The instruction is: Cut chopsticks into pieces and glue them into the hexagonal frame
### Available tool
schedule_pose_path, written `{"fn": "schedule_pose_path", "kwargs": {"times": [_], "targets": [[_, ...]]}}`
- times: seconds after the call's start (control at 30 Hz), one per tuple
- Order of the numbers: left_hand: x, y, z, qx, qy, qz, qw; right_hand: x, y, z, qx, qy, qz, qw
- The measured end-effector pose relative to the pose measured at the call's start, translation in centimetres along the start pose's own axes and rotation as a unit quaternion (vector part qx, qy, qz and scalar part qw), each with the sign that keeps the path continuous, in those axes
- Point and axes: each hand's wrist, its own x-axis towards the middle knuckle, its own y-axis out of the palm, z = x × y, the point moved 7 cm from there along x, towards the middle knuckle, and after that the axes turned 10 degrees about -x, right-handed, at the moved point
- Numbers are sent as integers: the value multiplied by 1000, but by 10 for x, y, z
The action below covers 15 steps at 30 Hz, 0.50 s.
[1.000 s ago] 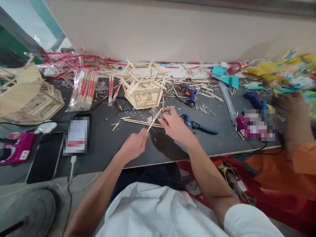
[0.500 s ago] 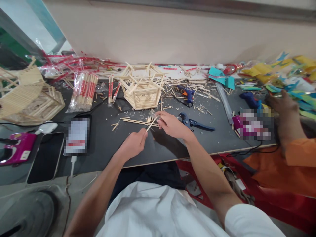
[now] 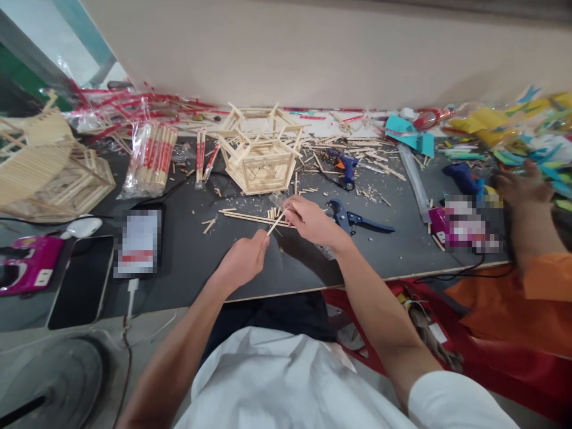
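A thin wooden stick (image 3: 277, 221) slants between my hands above the dark table. Its lower end is pinched in my left hand (image 3: 245, 262). The fingers of my right hand (image 3: 308, 221) are closed at its upper end. Long sticks (image 3: 245, 217) and short cut pieces lie just behind my hands. A wooden stick frame (image 3: 261, 161) stands farther back. To the right of my right hand lies a blue cutter (image 3: 357, 221), and behind it rests a blue glue gun (image 3: 347, 168).
Wrapped chopsticks (image 3: 152, 156), two phones (image 3: 83, 283) (image 3: 138, 241) and a larger stick structure (image 3: 49, 170) are on the left. Another person's hand (image 3: 525, 185) is at the right, near coloured paper (image 3: 531, 119). The table's front edge (image 3: 286, 293) runs close below my hands.
The view has shifted slightly, moving the table objects a little. My right fingers have closed in around the stick's upper end, and a clear wrapper now shows below my right wrist.
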Motion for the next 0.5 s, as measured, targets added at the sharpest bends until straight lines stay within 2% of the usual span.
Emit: {"fn": "schedule_pose_path", "kwargs": {"times": [0.5], "targets": [[0, 13, -6, 125, 14, 48, 991, -2, -1, 0, -11, 51, -30, 998]]}}
